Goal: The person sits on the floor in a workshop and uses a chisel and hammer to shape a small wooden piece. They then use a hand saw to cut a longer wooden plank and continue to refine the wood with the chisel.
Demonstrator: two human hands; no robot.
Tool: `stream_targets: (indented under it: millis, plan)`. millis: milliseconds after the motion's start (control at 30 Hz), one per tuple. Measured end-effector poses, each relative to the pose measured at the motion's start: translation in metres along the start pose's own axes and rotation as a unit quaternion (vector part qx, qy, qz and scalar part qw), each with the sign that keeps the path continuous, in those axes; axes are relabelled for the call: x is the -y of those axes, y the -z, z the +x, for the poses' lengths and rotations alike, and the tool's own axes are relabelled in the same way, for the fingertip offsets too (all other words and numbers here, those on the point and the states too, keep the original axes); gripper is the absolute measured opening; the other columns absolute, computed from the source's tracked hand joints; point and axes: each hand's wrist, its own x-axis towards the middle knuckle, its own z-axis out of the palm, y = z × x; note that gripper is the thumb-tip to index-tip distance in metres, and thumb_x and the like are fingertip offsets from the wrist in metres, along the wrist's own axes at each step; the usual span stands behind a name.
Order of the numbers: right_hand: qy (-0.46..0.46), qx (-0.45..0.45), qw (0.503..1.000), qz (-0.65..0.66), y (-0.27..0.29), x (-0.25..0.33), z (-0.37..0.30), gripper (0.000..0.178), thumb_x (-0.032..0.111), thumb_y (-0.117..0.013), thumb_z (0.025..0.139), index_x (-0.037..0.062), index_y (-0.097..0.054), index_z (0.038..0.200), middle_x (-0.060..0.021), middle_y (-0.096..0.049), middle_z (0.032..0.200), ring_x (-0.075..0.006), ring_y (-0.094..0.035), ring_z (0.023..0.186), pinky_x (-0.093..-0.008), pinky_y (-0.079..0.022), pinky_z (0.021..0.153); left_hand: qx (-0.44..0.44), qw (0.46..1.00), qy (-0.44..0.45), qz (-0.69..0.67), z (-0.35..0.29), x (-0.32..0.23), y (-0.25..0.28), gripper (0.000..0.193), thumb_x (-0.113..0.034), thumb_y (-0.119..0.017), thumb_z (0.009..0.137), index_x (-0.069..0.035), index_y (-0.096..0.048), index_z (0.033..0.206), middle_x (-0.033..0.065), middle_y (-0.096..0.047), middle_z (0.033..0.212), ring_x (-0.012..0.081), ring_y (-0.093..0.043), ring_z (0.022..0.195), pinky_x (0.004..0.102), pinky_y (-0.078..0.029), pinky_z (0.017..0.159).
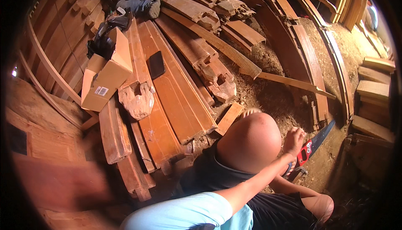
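Observation:
My left arm, in a light blue sleeve, reaches across my body past my raised bare knee (257, 140). Curled fingers show on my left hand (294, 140); whatever they may hold is hidden. Just right of that hand is a handsaw with a red handle (305, 154) and a dark blade (321, 137) pointing away to the right. I cannot tell whether the hand touches the saw. Below the handle, close to my foot with a blue strap, sits a small block-like piece (297, 174). My right hand does not show.
Long brown planks (176, 83) fan out ahead, with a black phone (157, 65) on them. An open cardboard box (106, 73) stands left. A short board (230, 118) lies beyond my knee. Stacked wood blocks (374, 89) are at right. Another person (136, 0) sits at the back.

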Motion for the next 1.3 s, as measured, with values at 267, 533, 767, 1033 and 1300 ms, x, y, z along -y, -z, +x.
stream_targets:
  millis: [267,533,767,1033,1300]
  plan:
    - [0.186,0.152,0.965,0.107,-0.078,0.247,-0.112,0.021,0.021,-0.054,0.096,0.0099,-0.051,0.114,0.0023,-0.052,0.083,-0.0051,-0.046,0.059,-0.0173,-0.040,0.047,-0.021,0.904,-0.242,-0.353,0.013,-0.205,-0.017,0.015,0.006,-0.065,0.080,-0.005,-0.058,0.087,0.0089,-0.053,0.087,0.0256,-0.056,0.083,0.0351,-0.046,0.074]
    - [0.196,0.234,0.936,-0.178,-0.268,0.341,-0.233,0.029,0.026,-0.054,0.097,0.0113,-0.053,0.122,-0.0026,-0.061,0.094,-0.0032,-0.049,0.063,-0.0172,-0.041,0.050,0.280,0.870,-0.039,-0.405,0.082,-0.303,0.058,0.018,-0.015,-0.062,0.093,-0.002,-0.065,0.104,0.0044,-0.068,0.092,0.0082,-0.062,0.083,0.0216,-0.050,0.075]
    - [0.180,0.369,0.904,-0.119,-0.284,0.320,-0.228,0.029,0.029,-0.052,0.098,0.0048,-0.054,0.115,-0.0050,-0.061,0.082,-0.0046,-0.051,0.057,-0.0177,-0.041,0.048,0.220,0.837,0.080,-0.495,0.081,-0.256,0.069,0.023,-0.019,-0.063,0.092,-0.007,-0.060,0.111,0.0017,-0.068,0.091,0.0098,-0.066,0.084,0.0225,-0.055,0.074]
    - [0.107,0.377,0.906,-0.158,-0.326,0.278,-0.218,0.026,0.027,-0.045,0.101,0.0041,-0.048,0.113,-0.0047,-0.061,0.090,-0.0067,-0.062,0.068,-0.0198,-0.048,0.051,0.310,0.883,0.079,-0.343,0.066,-0.231,0.076,0.040,-0.039,-0.038,0.101,-0.003,-0.046,0.118,0.0103,-0.060,0.106,0.0197,-0.061,0.101,0.0367,-0.050,0.092]
    - [0.208,0.344,0.846,-0.351,-0.355,0.277,-0.198,0.043,0.013,-0.054,0.094,0.0018,-0.030,0.128,-0.0133,-0.063,0.082,-0.0176,-0.061,0.059,-0.0328,-0.048,0.051,0.208,0.855,0.234,-0.413,0.114,-0.209,0.110,0.029,-0.036,-0.036,0.102,-0.010,-0.047,0.106,0.0005,-0.043,0.071,0.0088,-0.042,0.052,0.0240,-0.038,0.044]
